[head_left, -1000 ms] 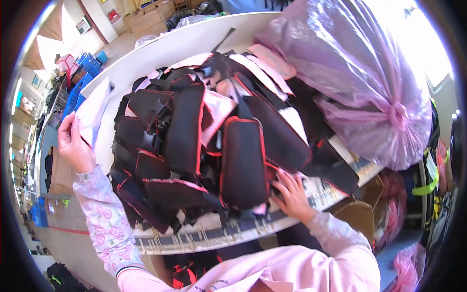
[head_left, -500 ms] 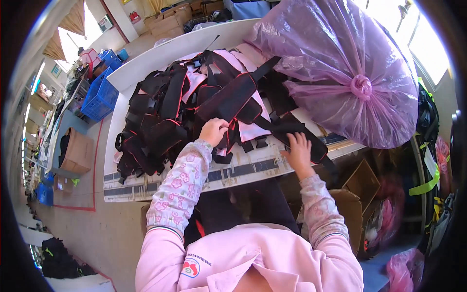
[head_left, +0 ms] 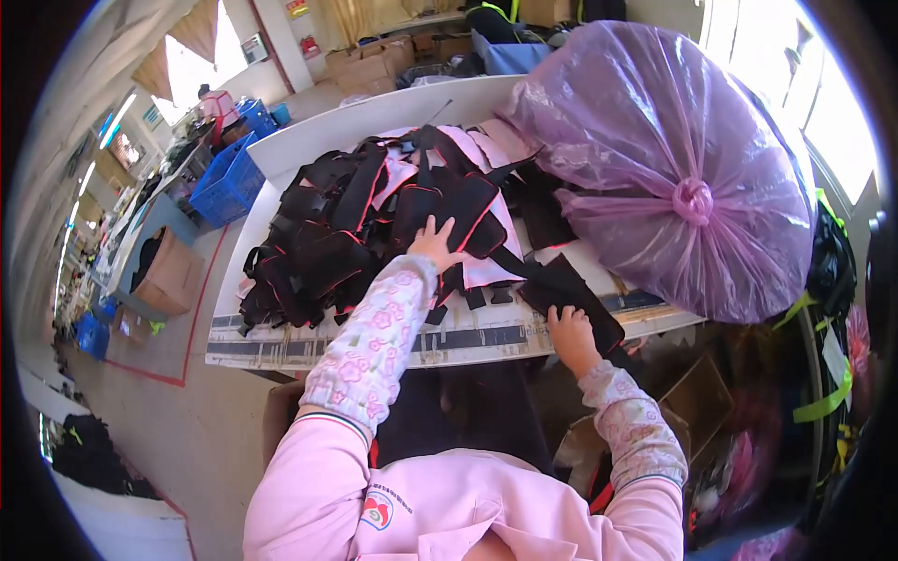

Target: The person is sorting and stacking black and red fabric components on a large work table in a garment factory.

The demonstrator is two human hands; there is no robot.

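Note:
A heap of black fabric pieces with red edging [head_left: 346, 234] and pink lining covers a white table [head_left: 309, 150]. My left hand [head_left: 435, 243] lies flat with spread fingers on a black piece in the middle of the heap. My right hand [head_left: 569, 329] rests at the table's near edge, its fingers on a long black piece [head_left: 566, 292] that hangs over that edge. Both sleeves are pink with a flower print.
A big tied purple plastic bag [head_left: 673, 168] fills the table's right end. Blue crates [head_left: 229, 178] and cardboard boxes [head_left: 173, 276] stand on the floor to the left. More boxes and bags crowd the floor at the right, under the table edge.
My left hand has come from the table's left end onto the middle of the heap. My right hand has stayed at the near edge, now on a black piece overhanging it. The view has pulled back.

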